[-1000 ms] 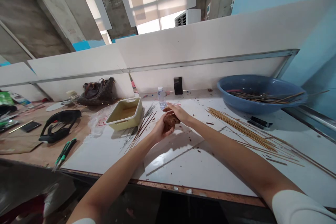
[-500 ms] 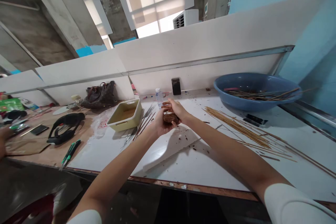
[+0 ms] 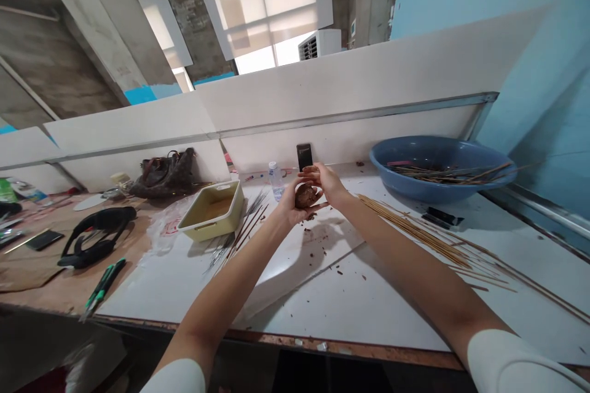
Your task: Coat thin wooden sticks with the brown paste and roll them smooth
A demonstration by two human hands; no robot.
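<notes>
A brown lump (image 3: 305, 195), rounded and clay-like, sits between my two hands above the white board. My left hand (image 3: 290, 202) cups it from below and the left, fingers curled around it. From the other side my right hand (image 3: 329, 187) bends over the lump, with its fingers around the top and right side. Brown crumbs (image 3: 318, 252) lie scattered on the board under my hands. Just behind my left hand stands a clear plastic bottle (image 3: 275, 181).
A yellow tub (image 3: 209, 232) holding brownish liquid stands left, beside dark thin sticks (image 3: 246, 227). At right lie tan sticks (image 3: 415, 227), a black object (image 3: 442, 218) and a blue basin (image 3: 442, 187) with sticks. Headphones (image 3: 99, 236), cutters (image 3: 105, 285), a bag (image 3: 166, 175) and a phone (image 3: 304, 156) are also there.
My right hand has shifted and its fingers have spread, so more of the brown lump shows. The view has turned slightly; the person's hand at the left edge is out of sight.
</notes>
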